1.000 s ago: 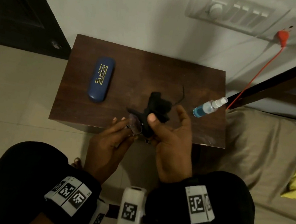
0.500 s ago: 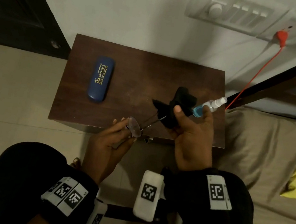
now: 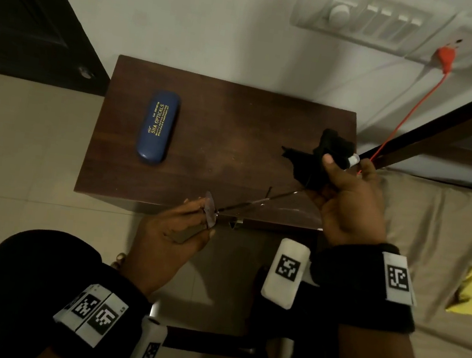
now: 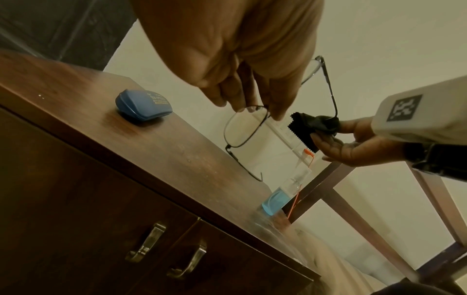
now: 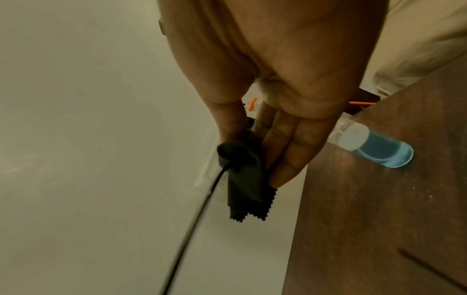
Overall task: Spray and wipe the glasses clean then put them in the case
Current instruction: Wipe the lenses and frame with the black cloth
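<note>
The thin-framed glasses (image 3: 209, 209) are held over the front edge of the brown bedside table (image 3: 222, 111). My left hand (image 3: 201, 219) pinches them at one lens (image 4: 246, 127). My right hand (image 3: 327, 172) pinches a black cleaning cloth (image 3: 305, 164) around the far end of one temple arm (image 5: 194, 225), above the table's right side. The cloth (image 5: 242, 179) hangs from between thumb and fingers. The spray bottle of blue liquid (image 5: 379, 148) lies on the table under that hand. The blue glasses case (image 3: 157, 128) lies closed at the table's left.
Two drawer handles (image 4: 146, 243) sit on the table front. A bed with a yellow cloth (image 3: 467, 295) is at the right. An orange plug and cable (image 3: 444, 56) run down the wall past a dark bed rail (image 3: 446, 122). A dark door (image 3: 25, 16) stands at the left.
My right hand has slid the cloth outward along the temple arm, from near the lens to its far end at the right. The left hand has stayed holding the lens.
</note>
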A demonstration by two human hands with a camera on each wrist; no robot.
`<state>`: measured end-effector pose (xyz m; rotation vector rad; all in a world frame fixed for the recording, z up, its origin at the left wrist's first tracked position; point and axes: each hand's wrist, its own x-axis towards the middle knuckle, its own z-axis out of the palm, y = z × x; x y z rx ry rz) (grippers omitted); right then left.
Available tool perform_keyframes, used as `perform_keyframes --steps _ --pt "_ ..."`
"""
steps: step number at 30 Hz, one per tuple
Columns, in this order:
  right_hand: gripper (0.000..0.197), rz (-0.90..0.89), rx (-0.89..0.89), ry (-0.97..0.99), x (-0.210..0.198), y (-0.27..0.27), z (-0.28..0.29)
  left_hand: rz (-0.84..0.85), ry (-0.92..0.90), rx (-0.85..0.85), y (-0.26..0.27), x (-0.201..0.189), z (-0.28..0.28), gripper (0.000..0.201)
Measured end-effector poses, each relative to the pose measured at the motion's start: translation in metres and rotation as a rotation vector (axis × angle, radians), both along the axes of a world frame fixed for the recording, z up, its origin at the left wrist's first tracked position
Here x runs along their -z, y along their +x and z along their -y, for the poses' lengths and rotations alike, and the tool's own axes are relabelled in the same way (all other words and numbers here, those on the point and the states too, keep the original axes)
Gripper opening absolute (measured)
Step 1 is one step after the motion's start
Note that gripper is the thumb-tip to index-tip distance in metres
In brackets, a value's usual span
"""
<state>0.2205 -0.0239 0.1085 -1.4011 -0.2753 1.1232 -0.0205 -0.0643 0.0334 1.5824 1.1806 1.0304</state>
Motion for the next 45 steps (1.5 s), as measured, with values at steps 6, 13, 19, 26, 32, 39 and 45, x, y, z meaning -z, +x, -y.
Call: perform_keyframes --steps 6,13,19,26,32,39,45 --pt "0.065 0.036 0.105 0.07 0.009 -0.013 0.014 0.245 -0.418 -0.059 0.0 -0.005 -0.002 0.021" --pt "0.102 0.06 -0.187 0.02 0.018 -0.064 0.032 0.277 -0.521 -0.044 -0.001 -0.009 -0.005 0.018" --pt "0.1 0.034 -0.334 -0.009 0.016 -0.091 0.031 0.313 -0.55 0.057 0.001 -0.015 -0.001 0.018" --pt "0.1 0.013 -0.257 -0.048 0.017 -0.101 0.025 0.255 -0.562 0.112 0.002 -0.013 0.003 0.02" --pt "0.098 -0.046 -0.091 -0.055 0.02 -0.097 0.021 0.262 -0.574 0.082 0.0 -0.012 0.003 0.025" --pt "0.088 -0.04 0.103 0.015 0.005 -0.065 0.009 0.297 -0.601 0.017 -0.001 -0.007 0.0 0.023" --pt "0.103 -0.128 0.01 0.0 0.015 -0.085 0.013 0.29 -0.642 0.046 0.0 -0.007 0.002 0.02"
